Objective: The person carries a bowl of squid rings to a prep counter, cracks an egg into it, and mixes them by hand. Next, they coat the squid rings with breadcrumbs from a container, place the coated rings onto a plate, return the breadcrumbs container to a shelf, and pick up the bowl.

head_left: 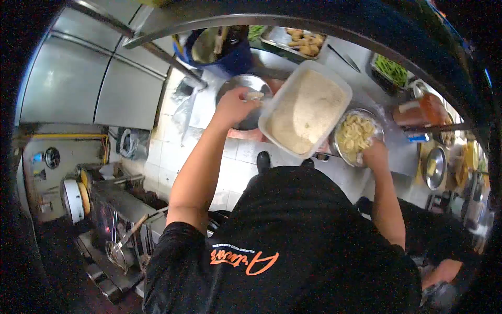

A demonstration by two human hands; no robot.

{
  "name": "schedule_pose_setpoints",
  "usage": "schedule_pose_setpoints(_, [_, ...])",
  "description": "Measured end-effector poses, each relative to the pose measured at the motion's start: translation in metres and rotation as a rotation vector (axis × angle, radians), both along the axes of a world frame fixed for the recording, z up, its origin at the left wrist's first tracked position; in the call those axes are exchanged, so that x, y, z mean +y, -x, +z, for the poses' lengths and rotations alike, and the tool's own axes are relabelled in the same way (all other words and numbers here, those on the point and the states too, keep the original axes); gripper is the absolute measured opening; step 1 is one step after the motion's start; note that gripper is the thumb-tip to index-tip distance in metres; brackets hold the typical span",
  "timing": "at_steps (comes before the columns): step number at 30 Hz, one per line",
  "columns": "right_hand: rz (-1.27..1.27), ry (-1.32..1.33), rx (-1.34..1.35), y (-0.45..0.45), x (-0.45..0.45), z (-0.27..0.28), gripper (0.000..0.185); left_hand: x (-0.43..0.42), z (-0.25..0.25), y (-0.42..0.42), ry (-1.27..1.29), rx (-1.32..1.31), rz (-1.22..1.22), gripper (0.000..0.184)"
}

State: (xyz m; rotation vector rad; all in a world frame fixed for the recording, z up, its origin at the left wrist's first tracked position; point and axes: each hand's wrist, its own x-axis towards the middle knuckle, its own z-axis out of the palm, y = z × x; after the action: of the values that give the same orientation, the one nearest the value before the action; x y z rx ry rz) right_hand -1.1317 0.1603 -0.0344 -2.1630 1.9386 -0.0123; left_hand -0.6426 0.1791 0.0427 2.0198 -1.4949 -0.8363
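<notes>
My left hand (235,107) is over a metal bowl (246,82) and its fingers are closed on a pale coated piece (254,96). In the middle stands a white plastic tub (341,83) filled with light breadcrumb-like powder (306,112). To its right, a metal bowl (377,124) holds several pale, wet-looking pieces (354,135). My right hand (374,154) reaches into the near right side of that bowl. Its fingertips are among the pieces, and what they hold, if anything, is hidden.
Behind the tub are a tray of browned pieces (305,43), black tongs (345,58) and a blue container (222,55). Green beans (391,69) sit at the back right, near an orange-brown container (421,111). Another person's arm (444,273) shows at lower right.
</notes>
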Motion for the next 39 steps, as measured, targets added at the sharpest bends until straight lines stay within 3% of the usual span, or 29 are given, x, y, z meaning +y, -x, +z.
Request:
schedule_pose_setpoints(3, [0.181,-0.102,-0.267,0.013,-0.016,0.0,0.052,0.003,-0.02,-0.031,0.164,-0.181,0.096,0.05])
schedule_pose_setpoints(5, [-0.129,0.079,-0.419,0.006,-0.017,0.029,0.054,0.01,0.003,-0.021,0.139,0.057,0.249,0.048])
schedule_pose_setpoints(9, [0.049,0.164,-0.482,-0.085,-0.039,0.161,0.056,0.017,0.039,0.042,0.31,0.071,0.073,0.041])
schedule_pose_setpoints(11, [-0.034,0.207,-0.63,-0.128,-0.043,0.158,0.05,0.013,0.046,0.075,0.212,0.15,-0.085,0.049])
schedule_pose_setpoints(13, [0.095,0.172,-0.41,-0.173,-0.049,0.144,0.05,0.002,0.036,0.102,0.149,0.178,-0.186,0.056])
schedule_pose_setpoints(14, [0.235,0.211,-0.151,-0.183,-0.057,0.117,0.047,-0.006,0.019,0.11,0.068,-0.003,-0.234,0.067])
schedule_pose_setpoints(17, [0.246,0.227,-0.157,-0.177,-0.05,0.094,0.041,-0.026,-0.08,0.115,-0.003,-0.324,-0.398,0.085])
schedule_pose_setpoints(19, [0.181,0.323,-0.261,-0.151,-0.048,0.079,0.039,-0.032,-0.087,0.118,-0.086,-0.365,-0.472,0.094])
schedule_pose_setpoints(20, [0.112,0.403,-0.368,-0.134,-0.042,0.072,0.037,-0.032,-0.074,0.12,-0.097,-0.365,-0.474,0.094])
schedule_pose_setpoints(22, [0.055,0.341,-0.418,-0.102,-0.031,0.069,0.036,-0.038,-0.053,0.123,-0.336,-0.068,-0.32,0.088])
schedule_pose_setpoints(23, [-0.002,0.295,-0.466,-0.089,-0.028,0.07,0.034,-0.042,-0.048,0.126,-0.339,-0.073,-0.325,0.088])
schedule_pose_setpoints(26, [-0.081,0.056,-0.564,-0.06,-0.015,0.074,0.046,-0.051,-0.036,0.145,-0.095,-0.155,-0.219,0.076])
schedule_pose_setpoints(29, [-0.178,-0.029,-0.656,-0.022,-0.005,0.048,0.045,-0.055,-0.033,0.161,0.067,-0.184,-0.168,0.069])
schedule_pose_setpoints(30, [-0.193,-0.027,-0.646,-0.014,-0.003,0.034,0.045,-0.056,-0.032,0.159,0.178,-0.365,-0.262,0.065])
schedule_pose_setpoints(31, [-0.23,-0.011,-0.564,-0.004,-0.003,0.019,0.04,-0.059,-0.033,0.157,0.297,-0.539,-0.359,0.062])
schedule_pose_setpoints(34, [-0.23,-0.006,-0.45,0.013,0.0,0.014,0.038,-0.069,-0.054,0.148,0.203,-0.351,-0.41,0.057])
schedule_pose_setpoints(36, [-0.171,-0.018,-0.43,0.002,-0.002,0.01,0.041,-0.062,-0.035,0.156,0.138,-0.503,-0.366,0.055])
schedule_pose_setpoints(39, [0.243,0.179,0.035,-0.035,-0.005,0.003,0.041,-0.063,-0.036,0.154,0.279,-0.695,-0.381,0.048])
